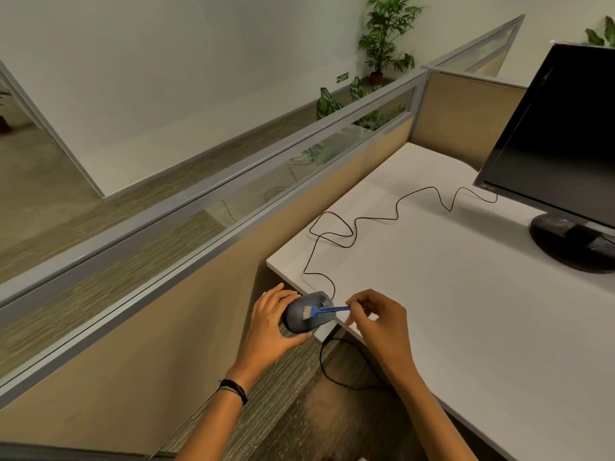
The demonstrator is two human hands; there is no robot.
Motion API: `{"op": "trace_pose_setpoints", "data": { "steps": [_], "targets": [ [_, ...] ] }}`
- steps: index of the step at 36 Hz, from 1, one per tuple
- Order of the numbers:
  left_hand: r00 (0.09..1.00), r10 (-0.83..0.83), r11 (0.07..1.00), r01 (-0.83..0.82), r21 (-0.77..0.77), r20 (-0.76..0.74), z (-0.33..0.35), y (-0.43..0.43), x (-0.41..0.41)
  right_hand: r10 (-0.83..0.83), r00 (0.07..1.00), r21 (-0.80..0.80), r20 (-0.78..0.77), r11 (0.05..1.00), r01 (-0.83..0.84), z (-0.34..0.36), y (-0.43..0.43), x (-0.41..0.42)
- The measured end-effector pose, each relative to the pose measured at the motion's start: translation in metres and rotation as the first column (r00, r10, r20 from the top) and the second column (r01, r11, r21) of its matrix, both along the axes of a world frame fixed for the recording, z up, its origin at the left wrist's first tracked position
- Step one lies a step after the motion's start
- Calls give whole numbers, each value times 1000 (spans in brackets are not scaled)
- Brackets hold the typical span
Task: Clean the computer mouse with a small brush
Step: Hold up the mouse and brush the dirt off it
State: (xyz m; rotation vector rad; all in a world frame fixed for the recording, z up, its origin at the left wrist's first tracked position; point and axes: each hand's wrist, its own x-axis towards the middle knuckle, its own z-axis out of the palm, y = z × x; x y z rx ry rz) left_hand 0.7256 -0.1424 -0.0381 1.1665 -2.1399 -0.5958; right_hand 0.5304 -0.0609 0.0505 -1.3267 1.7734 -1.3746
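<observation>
Head view — one mouse (304, 312), one brush (324, 310), two hands: left hand (271, 322), right hand (377, 319).

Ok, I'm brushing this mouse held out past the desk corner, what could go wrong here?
The mouse hangs off the desk in your left hand alone; a slip may drop it to the floor. Its cable lies in loose loops, so a tug could snag. The brush is only pinched by your right hand.

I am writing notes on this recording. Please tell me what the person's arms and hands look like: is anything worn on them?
Both forearms are bare, with no sleeves in view and no gloves. The left hand has thin dark cord bracelets around its wrist, looking like a few strands. The right hand shows nothing worn on its wrist or fingers. No rings or watch are visible on either.
</observation>
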Motion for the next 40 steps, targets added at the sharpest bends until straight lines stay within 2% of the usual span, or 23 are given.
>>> {"op": "trace_pose_setpoints", "data": {
  "steps": [5, 7, 9, 13, 20, 26, 30, 34, 40],
  "targets": [
    [1000, 10, 1000, -10, 12, -3, -1, -2, 0, 188, 982, 7, 13, 982, -188, 2, -4, -2],
    [1000, -2, 1000, 2, -7, 5, -1, -2, 1, 186, 982, 18, -15, 982, -185, 0, -5, -3],
    [1000, -9, 1000, 10, -19, 6, -1, -3, 1, 109, 993, 14, -33, 994, -109, -4, -6, -5],
    [1000, -16, 1000, 16, -20, -5, -1, -2, 2, 20, 999, -41, 35, 999, -18, -6, -5, -9],
    [1000, -10, 1000, 10, 11, -4, 0, -1, 5, 223, 975, 24, 17, 974, -224, -6, -8, -6],
    [1000, -24, 1000, 24, -5, -4, -1, 1, 7, 18, 998, 22, 64, 1000, -19, -10, -6, -7],
    [1000, -17, 1000, 17, 4, -8, 0, 2, 8, 129, 988, 0, 85, 992, -129, -6, -4, -10],
    [1000, -16, 1000, 17, 24, -18, 2, 4, 7, 221, 975, 55, 27, 974, -222, -7, -3, -10],
    [999, -36, 999, 36, 9, -18, 1, 5, 8, 1, 999, -2, 41, 1000, -1, -12, 2, -13]
  ]
}}
